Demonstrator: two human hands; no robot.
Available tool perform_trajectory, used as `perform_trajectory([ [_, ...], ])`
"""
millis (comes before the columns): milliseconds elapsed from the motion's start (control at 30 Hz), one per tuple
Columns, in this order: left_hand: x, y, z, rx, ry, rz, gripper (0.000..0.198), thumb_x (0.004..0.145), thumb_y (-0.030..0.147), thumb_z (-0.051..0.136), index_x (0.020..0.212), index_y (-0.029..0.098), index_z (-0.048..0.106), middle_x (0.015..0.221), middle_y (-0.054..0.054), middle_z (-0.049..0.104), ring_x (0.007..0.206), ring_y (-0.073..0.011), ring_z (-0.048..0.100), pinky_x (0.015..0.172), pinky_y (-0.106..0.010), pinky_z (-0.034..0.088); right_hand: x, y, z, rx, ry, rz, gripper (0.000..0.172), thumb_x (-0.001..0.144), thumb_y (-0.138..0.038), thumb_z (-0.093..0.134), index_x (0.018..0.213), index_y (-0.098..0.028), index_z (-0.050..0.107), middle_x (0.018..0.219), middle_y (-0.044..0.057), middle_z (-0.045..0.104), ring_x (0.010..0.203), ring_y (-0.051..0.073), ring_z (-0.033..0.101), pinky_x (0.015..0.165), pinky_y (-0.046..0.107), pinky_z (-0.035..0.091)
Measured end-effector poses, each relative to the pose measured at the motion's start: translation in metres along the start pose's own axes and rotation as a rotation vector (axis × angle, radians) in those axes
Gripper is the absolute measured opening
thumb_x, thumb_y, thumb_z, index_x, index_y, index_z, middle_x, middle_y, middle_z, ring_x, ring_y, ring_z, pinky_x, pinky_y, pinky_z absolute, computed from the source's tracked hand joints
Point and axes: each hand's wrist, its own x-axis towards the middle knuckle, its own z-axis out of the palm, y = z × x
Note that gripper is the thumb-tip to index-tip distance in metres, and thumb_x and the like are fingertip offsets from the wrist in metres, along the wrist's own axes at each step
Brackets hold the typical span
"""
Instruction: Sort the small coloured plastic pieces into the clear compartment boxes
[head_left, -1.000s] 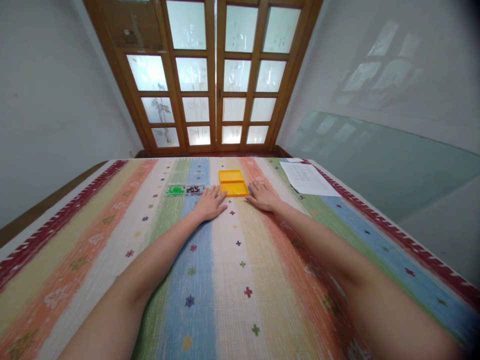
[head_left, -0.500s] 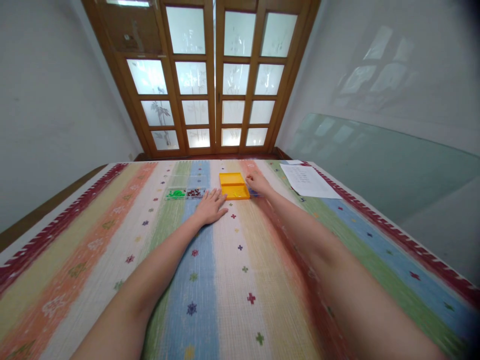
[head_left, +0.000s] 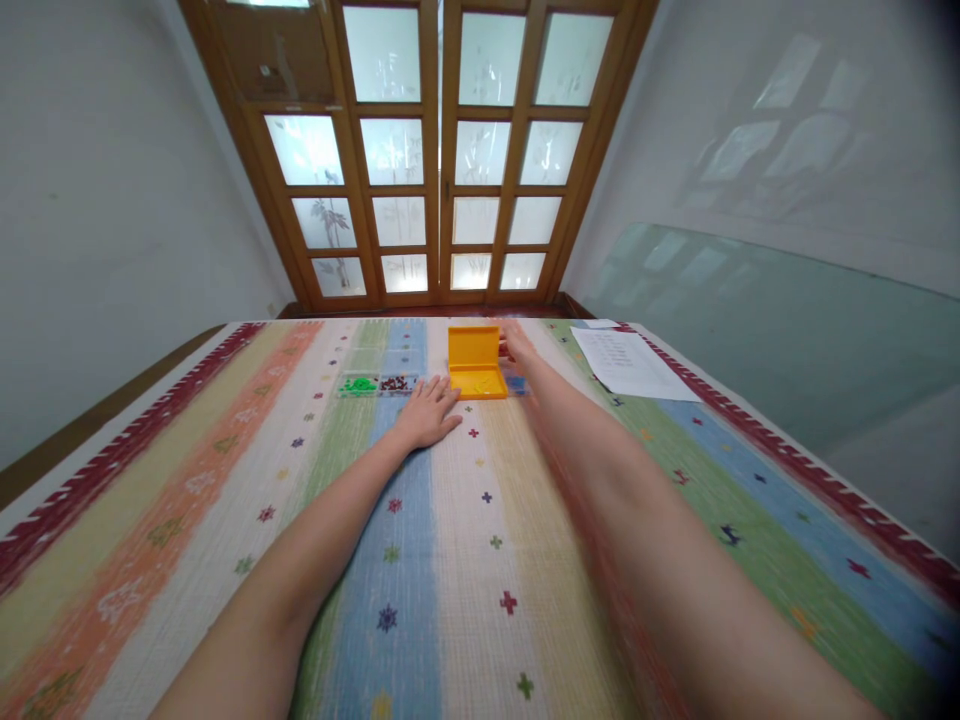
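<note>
two groups of loose parts come first on the left: green pieces (head_left: 358, 385), then dark red pieces (head_left: 394, 384), in a clear container (head_left: 379, 387) with a divider between them. the separation presumably keeps the colours sorted and within reach.

left hand (head_left: 429, 412): palm down on the striped cloth (head_left: 457, 560), fingers slightly spread, holding nothing. its fingertips lie at the front left corner of the yellow case; contact with the case cannot be confirmed. this placement would serve to steady the base or to rest the arm.

yellow case (head_left: 469, 369): positioned ahead of the person, between the two hands, base flat on the cloth, lid upright at the rear edge. a few small yellow pieces (head_left: 482, 384) lie in the base, which probably retains them by its raised rim.

right hand (head_left: 516, 345): located at the right edge of the lid, fingers bent. whether they are clamped on the lid or merely beside it cannot be told; the position suggests control of the lid angle.

blue items (head_left: 517, 385) lie just right of the base, partly covered by the forearm.

printed sheet (head_left: 634, 362): flat, farther right, apart from the right hand, likely set aside to leave working space.
</note>
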Motion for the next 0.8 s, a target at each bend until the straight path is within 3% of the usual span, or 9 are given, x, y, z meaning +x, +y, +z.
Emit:
perform_trajectory([
  [100, -0.001, -0.001, 0.003, -0.012, 0.027, 0.003, 0.069, 0.103, 0.056, 0.043, 0.161, 0.020, 0.040, 0.173, -0.013, 0.025, 0.162, -0.0331, 0.018, 0.132, -0.056, 0.008, 0.009, 0.000, -0.007, 0.025, 0.054, -0.006, 0.051, 0.108, -0.056, 0.036, 0.083, -0.020, 0.062, 0.073, 0.004, 0.067, 0.066, 0.015, 0.061, 0.066, 0.026, 0.049],
  [200, -0.002, -0.002, 0.005, -0.039, 0.072, -0.003, 0.073, 0.102, 0.048, 0.044, 0.165, 0.013, 0.028, 0.173, -0.016, 0.026, 0.161, -0.0304, 0.021, 0.133, -0.052, 0.011, 0.004, 0.010, -0.015, -0.080, -0.043, -0.112, 0.049, 0.108, -0.047, 0.034, 0.086, -0.018, 0.067, 0.076, 0.006, 0.069, 0.068, 0.016, 0.063, 0.070, 0.027, 0.049],
  [267, -0.003, -0.003, 0.007, -0.056, 0.096, -0.009, 0.074, 0.101, 0.043, 0.046, 0.165, 0.011, 0.026, 0.172, -0.017, 0.027, 0.161, -0.0290, 0.023, 0.133, -0.050, 0.014, -0.008, 0.019, -0.019, -0.255, -0.104, -0.210, 0.039, 0.104, -0.041, 0.043, 0.088, -0.017, 0.070, 0.080, 0.007, 0.072, 0.074, 0.018, 0.065, 0.073, 0.029, 0.050],
  [400, -0.003, -0.001, 0.008, -0.051, 0.123, -0.026, 0.074, 0.099, 0.040, 0.049, 0.163, 0.009, 0.029, 0.170, -0.017, 0.032, 0.159, -0.0308, 0.026, 0.132, -0.051, 0.016, -0.049, 0.039, -0.017, -0.649, -0.107, -0.520, 0.031, 0.101, -0.038, 0.051, 0.095, -0.018, 0.075, 0.097, 0.009, 0.075, 0.090, 0.023, 0.066, 0.085, 0.034, 0.050],
  [500, -0.004, 0.002, 0.006, -0.022, 0.154, -0.068, 0.074, 0.098, 0.040, 0.051, 0.162, 0.008, 0.031, 0.168, -0.018, 0.035, 0.159, -0.0330, 0.026, 0.132, -0.053, 0.016, -0.079, 0.053, -0.010, -0.790, -0.208, -0.729, 0.034, 0.104, -0.035, 0.049, 0.120, -0.020, 0.074, 0.121, 0.012, 0.072, 0.112, 0.025, 0.065, 0.100, 0.039, 0.049],
  [567, -0.006, 0.004, 0.004, -0.005, 0.179, -0.065, 0.070, 0.099, 0.039, 0.051, 0.160, 0.010, 0.036, 0.168, -0.017, 0.036, 0.158, -0.0324, 0.027, 0.132, -0.053, 0.017, -0.093, 0.061, -0.006, -0.887, -0.241, -0.831, 0.041, 0.102, -0.033, 0.053, 0.140, -0.023, 0.065, 0.139, 0.012, 0.065, 0.129, 0.028, 0.058, 0.112, 0.045, 0.043],
  [667, -0.009, 0.005, -0.001, 0.008, 0.247, -0.072, 0.060, 0.099, 0.035, 0.052, 0.154, 0.014, 0.047, 0.164, -0.016, 0.044, 0.154, -0.0309, 0.036, 0.131, -0.052, 0.019, -0.104, 0.068, -0.003, -0.984, -0.231, -0.891, 0.057, 0.100, -0.033, 0.058, 0.156, -0.025, 0.050, 0.155, 0.012, 0.052, 0.142, 0.032, 0.048, 0.119, 0.051, 0.038],
  [800, -0.013, 0.002, -0.007, 0.008, 0.332, -0.146, 0.046, 0.098, 0.030, 0.053, 0.142, 0.016, 0.060, 0.150, -0.014, 0.058, 0.140, -0.0303, 0.050, 0.125, -0.051, 0.032, -0.111, 0.067, -0.003, -1.002, -0.224, -0.910, 0.057, 0.102, -0.034, 0.057, 0.157, -0.025, 0.047, 0.157, 0.011, 0.050, 0.143, 0.032, 0.047, 0.120, 0.052, 0.037],
])
